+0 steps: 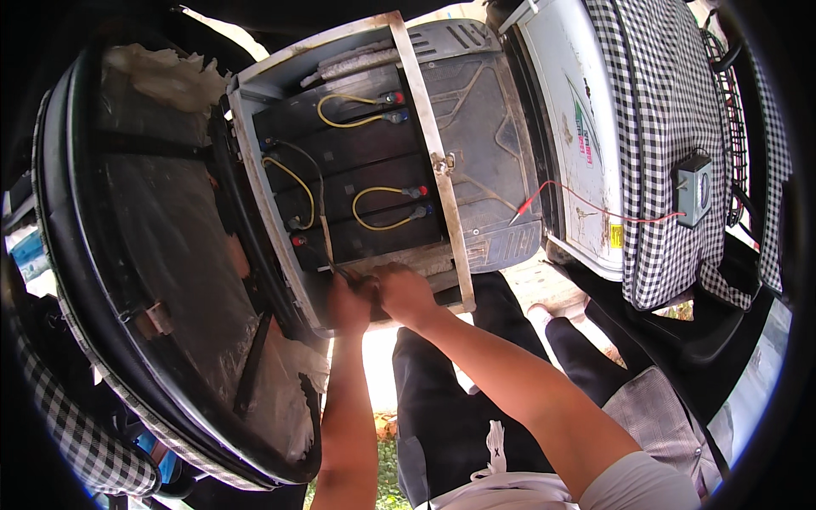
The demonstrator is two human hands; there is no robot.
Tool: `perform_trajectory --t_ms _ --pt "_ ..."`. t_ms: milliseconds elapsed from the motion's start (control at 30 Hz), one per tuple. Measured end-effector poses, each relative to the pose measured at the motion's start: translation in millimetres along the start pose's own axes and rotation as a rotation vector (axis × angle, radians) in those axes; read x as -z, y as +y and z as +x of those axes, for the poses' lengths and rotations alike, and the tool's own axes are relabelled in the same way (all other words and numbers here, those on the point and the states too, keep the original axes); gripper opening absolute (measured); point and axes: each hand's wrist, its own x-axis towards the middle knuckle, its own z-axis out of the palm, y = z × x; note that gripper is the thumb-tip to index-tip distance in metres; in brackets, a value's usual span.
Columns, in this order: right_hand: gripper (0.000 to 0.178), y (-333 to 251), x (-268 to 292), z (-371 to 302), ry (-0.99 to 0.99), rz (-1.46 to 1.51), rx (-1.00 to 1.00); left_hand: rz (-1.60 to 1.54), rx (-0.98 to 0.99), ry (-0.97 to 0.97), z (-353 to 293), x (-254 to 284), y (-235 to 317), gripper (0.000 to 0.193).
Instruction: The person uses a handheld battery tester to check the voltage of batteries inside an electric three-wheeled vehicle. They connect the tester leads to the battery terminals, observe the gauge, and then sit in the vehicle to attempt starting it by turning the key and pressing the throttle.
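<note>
battery compartment (255,93): in the middle, between the raised seat on the left and the footboard on the right
batteries (357,183): in the compartment, side by side in rows, jumper wires (378,208) looped between their terminals
raised seat (161,246): left of the compartment, tipped up, underside showing
footboard (484,127): right of the compartment
left hand (348,304): at the compartment's near edge, touching the right hand (406,293)
meter box (694,189): far right, on the checked cover (671,110), its lead (586,202) running left onto the footboard

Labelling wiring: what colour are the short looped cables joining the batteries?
Yellow cables, clearest in the head view.
</note>
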Motion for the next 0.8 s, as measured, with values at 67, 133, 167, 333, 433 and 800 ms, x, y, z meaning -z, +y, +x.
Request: perform_trajectory --t_ms 67,133,167,333,433,800 --pt "0.022 -6.5 18.2 -9.4 0.067 0.106 0.069 0.043 0.012 0.053 -1.5 1.2 1.3 0.035" --pt "0.025 -6.8 44.3 -34.1 0.202 0.296 0.180 0.198 0.046 0.086 -5.6 2.1 5.3 0.043" --pt "0.030 -1.5 62.0 -53.6 0.116 0.499 0.050 0.294 0.110 0.076 -7.4 4.1 7.7 0.051" --pt "0.034 55.2 155.0 -119.3 0.126 0.822 -0.554 0.383 -0.109 0.383 -41.1 4.1 30.3 0.070" --pt "0.035 84.1 217.8 -152.0 0.412 0.805 -0.406 0.476 -0.175 0.094 -42.3 -3.0 38.4 0.048" --pt "0.062 256.1 436.2 -187.8 1.376 0.957 -0.698 0.248 -0.001 0.100 -72.8 15.7 52.4 0.034"
